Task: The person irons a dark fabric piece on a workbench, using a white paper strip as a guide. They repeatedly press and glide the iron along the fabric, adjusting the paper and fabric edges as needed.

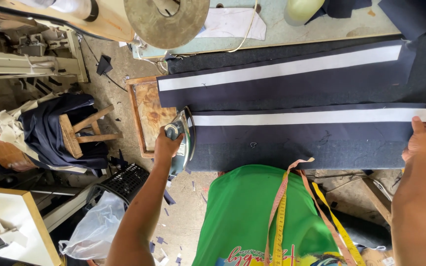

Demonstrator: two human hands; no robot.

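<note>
Left hand (166, 144) is wrapped tight around the handle of an iron (183, 140), parked at the left end of a long navy fabric strip (301, 140) with a white band (311, 117), flat on the tabletop (422, 83). Right hand (424, 139) lies open, fingers pressing the strip's right end. A second strip (282, 79) lies just beyond.

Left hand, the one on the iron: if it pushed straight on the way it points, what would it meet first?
The left hand grips the iron, whose tip points up the picture. Straight on, it likely meets the wooden board beside the upper navy fabric strip; depth is unclear.
</note>
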